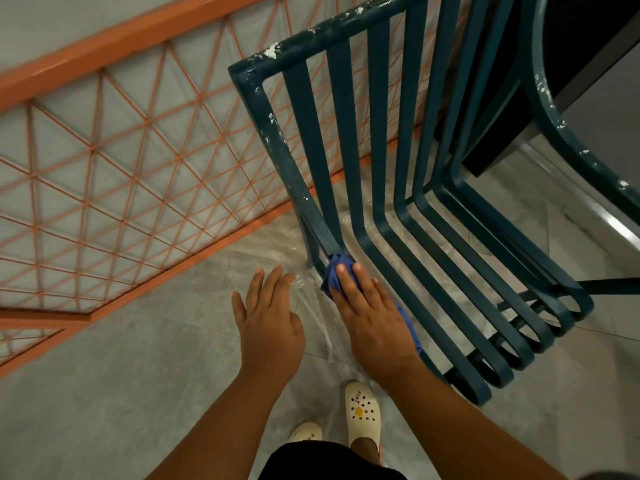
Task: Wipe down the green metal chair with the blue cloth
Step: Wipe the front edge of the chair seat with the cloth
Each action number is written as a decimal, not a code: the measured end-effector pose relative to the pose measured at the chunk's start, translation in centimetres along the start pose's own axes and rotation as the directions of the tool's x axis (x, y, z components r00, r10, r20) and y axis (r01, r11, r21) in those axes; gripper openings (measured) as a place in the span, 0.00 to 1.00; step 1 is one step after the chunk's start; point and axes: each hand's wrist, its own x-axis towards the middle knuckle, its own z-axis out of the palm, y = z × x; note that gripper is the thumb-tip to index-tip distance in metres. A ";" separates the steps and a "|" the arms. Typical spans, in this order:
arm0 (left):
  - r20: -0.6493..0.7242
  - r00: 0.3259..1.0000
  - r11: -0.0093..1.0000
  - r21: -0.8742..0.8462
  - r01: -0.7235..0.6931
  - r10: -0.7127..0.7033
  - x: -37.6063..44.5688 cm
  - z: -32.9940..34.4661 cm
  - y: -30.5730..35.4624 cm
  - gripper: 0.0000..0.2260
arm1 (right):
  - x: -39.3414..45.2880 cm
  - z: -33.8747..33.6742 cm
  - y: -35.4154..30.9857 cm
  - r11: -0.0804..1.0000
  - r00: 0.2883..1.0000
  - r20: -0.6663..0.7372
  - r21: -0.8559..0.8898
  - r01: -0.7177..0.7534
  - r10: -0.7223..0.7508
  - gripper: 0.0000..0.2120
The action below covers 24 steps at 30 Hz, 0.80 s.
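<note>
a person's right hand (369, 313) presses a blue cloth (337, 271) flat against the outer left bar of a green metal chair (346, 133), where the back curves into the seat, fingers straight over the fabric. the left hand (268, 323) hovers beside it, fingers spread, holding nothing. white specks dot the chair's frame. an orange lattice railing (121, 168) runs behind; cream clogs (362, 410) stand on the grey tiled floor (121, 375).
</note>
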 end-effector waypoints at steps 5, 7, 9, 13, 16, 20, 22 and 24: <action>0.023 1.000 1.000 -0.013 -0.003 0.004 -0.1 0.2 0.1 0.26 | 3.6 -2.0 -0.1 0.940 0.975 0.097 0.262 -0.220 0.201 0.35; 0.040 0.999 0.999 -0.032 -0.022 0.023 -0.1 0.4 0.2 0.27 | 6.0 -3.7 0.3 0.808 0.944 0.137 0.490 -0.327 0.299 0.29; 0.046 0.997 0.997 -0.056 -0.056 0.058 0.0 0.6 0.5 0.27 | 8.1 -4.6 1.1 0.601 0.904 0.207 0.688 -0.407 0.375 0.16; 0.025 0.994 0.990 -0.096 -0.105 0.108 0.1 0.7 0.9 0.28 | 9.8 -4.7 3.5 -0.236 0.690 0.676 0.737 -0.634 0.259 0.15; 0.017 0.992 0.988 -0.094 -0.122 0.124 0.2 0.6 1.0 0.27 | 8.8 -4.0 4.6 -0.317 0.531 0.828 0.559 -0.766 0.179 0.17; 0.049 0.989 0.985 -0.105 -0.137 0.143 0.4 0.3 0.9 0.27 | 10.7 -4.7 5.1 -0.251 0.546 0.823 0.567 -0.784 0.156 0.18; 0.060 0.988 0.986 -0.105 -0.132 0.139 0.4 0.3 0.7 0.27 | 12.2 -5.5 4.6 -0.225 0.589 0.786 0.619 -0.753 0.189 0.17; 0.060 0.990 0.987 -0.104 -0.125 0.131 0.6 0.3 0.6 0.27 | 12.8 -5.6 4.0 -0.251 0.638 0.751 0.658 -0.710 0.167 0.17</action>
